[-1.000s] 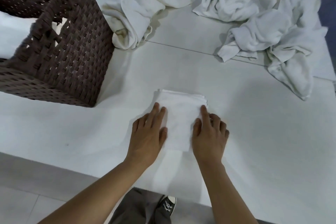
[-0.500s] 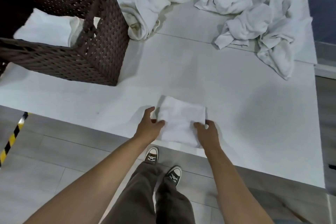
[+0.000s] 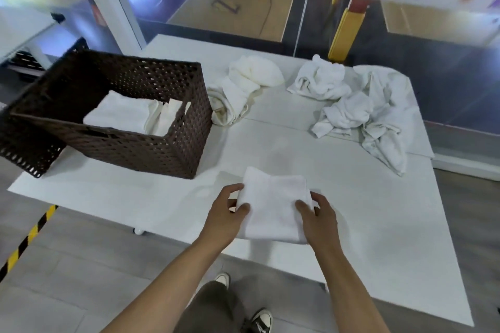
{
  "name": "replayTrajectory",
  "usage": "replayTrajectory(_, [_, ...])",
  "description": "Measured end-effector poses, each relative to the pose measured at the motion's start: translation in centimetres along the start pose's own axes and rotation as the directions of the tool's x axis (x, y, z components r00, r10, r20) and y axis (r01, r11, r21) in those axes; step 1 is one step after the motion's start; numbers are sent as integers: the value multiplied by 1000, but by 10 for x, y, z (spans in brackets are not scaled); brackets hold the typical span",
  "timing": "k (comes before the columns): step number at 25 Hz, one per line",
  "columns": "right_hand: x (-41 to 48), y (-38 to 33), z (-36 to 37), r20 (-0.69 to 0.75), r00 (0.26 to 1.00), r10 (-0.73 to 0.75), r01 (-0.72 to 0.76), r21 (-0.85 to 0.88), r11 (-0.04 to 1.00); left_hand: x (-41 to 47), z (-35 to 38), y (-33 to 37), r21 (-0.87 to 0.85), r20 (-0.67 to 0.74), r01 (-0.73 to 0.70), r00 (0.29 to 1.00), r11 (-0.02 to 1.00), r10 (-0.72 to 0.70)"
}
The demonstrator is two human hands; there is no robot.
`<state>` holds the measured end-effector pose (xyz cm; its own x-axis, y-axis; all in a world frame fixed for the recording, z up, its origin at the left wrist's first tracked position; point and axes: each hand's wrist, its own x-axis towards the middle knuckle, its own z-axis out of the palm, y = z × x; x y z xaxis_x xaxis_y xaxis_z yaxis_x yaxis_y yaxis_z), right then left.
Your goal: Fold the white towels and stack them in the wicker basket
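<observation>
Head view, read from left to right. At the far left, a strip of yellow-and-black tape (image 3: 25, 238) runs across the grey floor. Above it, a dark brown wicker basket (image 3: 140, 151) stands on the left part of the white table (image 3: 392, 219), its far-left corner overhanging the table edge. Inside the basket lies a stack of folded white towels (image 3: 121, 113), set toward the right-hand wall. Just beside the basket's right wall, a loosely rolled cream-white towel (image 3: 243, 89) lies on the table; whether it touches the wicker cannot be told.

In the centre foreground, close to the near table edge, the left hand (image 3: 224, 216) pinches the left edge of a folded towel (image 3: 273, 208): the thumb lies on the upper face and the fingers curl round the edge. The towel is a compact white rectangle, well apart from the basket and not yet in it. The right hand (image 3: 320, 220) grips the opposite edge in the same way, thumb on top and fingers wrapped round the side. Whether the towel is lifted clear of the tabletop or rests on it cannot be told.

Below the hands, grey trousers (image 3: 211, 308) and a dark canvas shoe (image 3: 261, 320) are visible on the floor.

At the far right of the table, a heap of crumpled white towels (image 3: 365, 108) lies unfolded, reaching the table's right edge. Behind it rises a yellow post (image 3: 346, 27), seen through a glass partition (image 3: 243, 8).
</observation>
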<state>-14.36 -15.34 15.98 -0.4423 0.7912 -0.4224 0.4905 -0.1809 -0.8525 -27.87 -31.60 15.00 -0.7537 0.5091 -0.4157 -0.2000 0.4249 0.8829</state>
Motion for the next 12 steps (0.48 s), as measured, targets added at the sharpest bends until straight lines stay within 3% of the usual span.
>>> replayTrajectory(12, [-23, -135, 113, -102, 977, -189, 194, 36, 980, 41, -149, 82, -62, 30, -256, 966, 965, 258])
